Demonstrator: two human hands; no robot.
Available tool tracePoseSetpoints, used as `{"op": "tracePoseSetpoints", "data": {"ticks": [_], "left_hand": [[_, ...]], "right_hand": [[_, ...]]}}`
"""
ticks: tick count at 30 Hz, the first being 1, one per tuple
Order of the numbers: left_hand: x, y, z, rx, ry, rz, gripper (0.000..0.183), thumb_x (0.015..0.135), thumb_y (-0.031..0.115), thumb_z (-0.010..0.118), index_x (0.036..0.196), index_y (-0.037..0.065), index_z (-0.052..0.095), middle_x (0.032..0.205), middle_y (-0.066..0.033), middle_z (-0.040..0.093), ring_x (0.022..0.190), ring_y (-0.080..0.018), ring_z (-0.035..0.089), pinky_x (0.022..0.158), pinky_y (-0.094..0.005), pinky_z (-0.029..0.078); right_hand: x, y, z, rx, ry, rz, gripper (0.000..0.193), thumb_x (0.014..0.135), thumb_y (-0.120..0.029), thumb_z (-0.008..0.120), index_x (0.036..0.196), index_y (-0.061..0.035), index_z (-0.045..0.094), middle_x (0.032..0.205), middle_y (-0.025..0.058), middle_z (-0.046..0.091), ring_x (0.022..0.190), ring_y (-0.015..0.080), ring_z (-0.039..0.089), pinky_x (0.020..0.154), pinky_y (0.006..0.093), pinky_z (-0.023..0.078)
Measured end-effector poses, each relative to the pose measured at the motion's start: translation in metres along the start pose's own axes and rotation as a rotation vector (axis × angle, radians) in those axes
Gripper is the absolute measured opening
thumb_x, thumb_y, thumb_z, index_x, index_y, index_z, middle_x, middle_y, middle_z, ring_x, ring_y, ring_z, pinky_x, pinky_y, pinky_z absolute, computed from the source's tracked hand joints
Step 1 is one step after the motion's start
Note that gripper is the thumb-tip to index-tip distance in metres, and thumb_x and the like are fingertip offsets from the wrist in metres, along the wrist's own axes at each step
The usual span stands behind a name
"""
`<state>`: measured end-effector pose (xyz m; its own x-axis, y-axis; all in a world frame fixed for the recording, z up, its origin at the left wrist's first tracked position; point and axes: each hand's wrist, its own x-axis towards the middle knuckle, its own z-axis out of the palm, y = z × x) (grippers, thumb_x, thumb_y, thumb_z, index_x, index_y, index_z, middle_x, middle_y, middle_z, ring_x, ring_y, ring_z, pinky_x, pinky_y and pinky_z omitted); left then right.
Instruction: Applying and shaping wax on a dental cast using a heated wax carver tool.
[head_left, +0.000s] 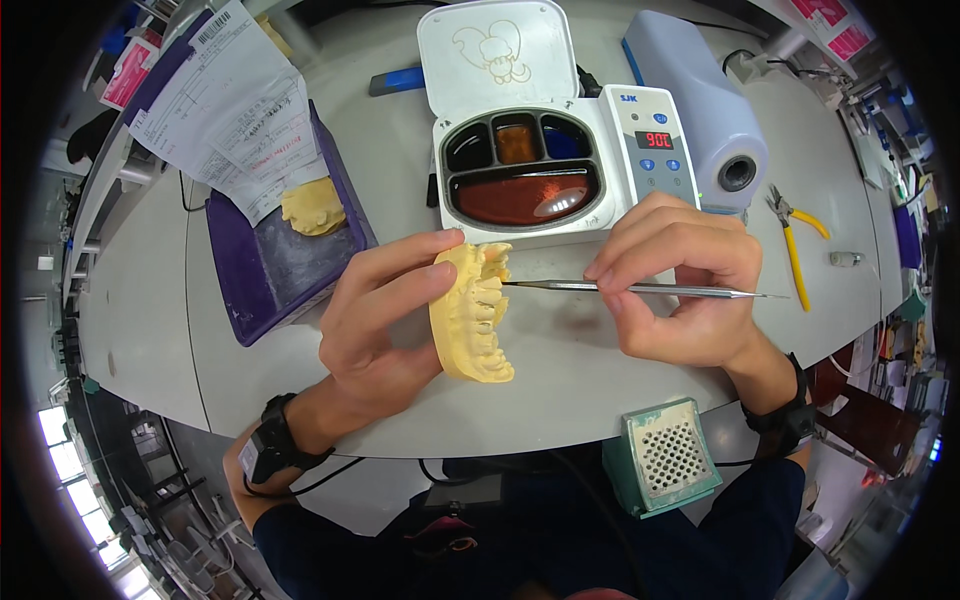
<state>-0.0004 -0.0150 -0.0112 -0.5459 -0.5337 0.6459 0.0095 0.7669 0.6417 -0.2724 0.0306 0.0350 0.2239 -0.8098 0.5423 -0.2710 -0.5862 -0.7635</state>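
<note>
A yellow plaster dental model (pixel 462 325) with a row of teeth is held on edge in my left hand (pixel 385 315), fingers wrapped round its back. My right hand (pixel 685 275) pinches a thin metal dental carving tool (pixel 640 288), held nearly level. Its left tip meets the model's teeth or stops just short; I cannot tell which. Just beyond both hands stands a white wax heating pot (pixel 610 215) with its lid up. Red-brown wax (pixel 525 195) fills its large front well, and three smaller wells behind hold dark, amber and blue wax.
A purple tray (pixel 255 300) with another plaster piece (pixel 313 207) and printed papers (pixel 235 110) lies at left. Farther right are a grey-blue device with a round opening (pixel 690 100) and yellow-handled pliers (pixel 795 250). A green block with a perforated top (pixel 668 455) sits at the near edge.
</note>
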Motion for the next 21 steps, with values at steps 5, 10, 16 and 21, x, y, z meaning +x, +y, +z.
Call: {"op": "tracePoseSetpoints", "data": {"ticks": [5,10,16,21], "left_hand": [[0.0003,-0.0004,0.0011,0.001,0.014,-0.001,0.066,0.073,-0.008,0.08,0.13,0.002,0.049,0.129,-0.0262,0.049,0.107,-0.0315,0.065,0.088,-0.0359,0.06],[-0.0002,0.0011,0.0002,-0.002,0.019,-0.011,0.067,0.072,-0.009,0.08,0.13,0.002,0.049,0.13,-0.0262,0.049,0.107,-0.0313,0.065,0.089,-0.0362,0.06],[-0.0013,-0.0011,0.0002,-0.033,0.018,-0.014,0.068,0.072,-0.009,0.08,0.131,0.002,0.048,0.131,-0.026,0.048,0.108,-0.0312,0.064,0.089,-0.0368,0.059],[-0.0017,0.0005,-0.0007,-0.022,0.006,-0.014,0.069,0.072,-0.008,0.081,0.132,0.003,0.049,0.131,-0.0259,0.048,0.108,-0.031,0.064,0.09,-0.0364,0.059]], "right_hand": [[0.0006,0.0025,-0.0012,0.006,0.001,-0.013,0.02,0.061,0.007,0.07,0.078,-0.0031,0.07,0.078,0.0057,0.071,0.075,0.0176,0.067,0.07,0.0267,0.053],[-0.001,0.0038,-0.0034,0.028,0.006,0.002,0.019,0.063,0.007,0.07,0.08,-0.0019,0.069,0.081,0.0079,0.071,0.076,0.0169,0.067,0.07,0.0257,0.053],[-0.0008,0.004,-0.003,0.048,-0.006,-0.015,0.019,0.063,0.007,0.07,0.08,-0.0015,0.07,0.081,0.0074,0.072,0.077,0.0171,0.067,0.07,0.0261,0.053],[-0.0009,0.0022,-0.0004,0.031,0.011,0.008,0.019,0.063,0.007,0.07,0.079,-0.0019,0.07,0.08,0.0071,0.072,0.076,0.0169,0.067,0.07,0.0262,0.053]]}}
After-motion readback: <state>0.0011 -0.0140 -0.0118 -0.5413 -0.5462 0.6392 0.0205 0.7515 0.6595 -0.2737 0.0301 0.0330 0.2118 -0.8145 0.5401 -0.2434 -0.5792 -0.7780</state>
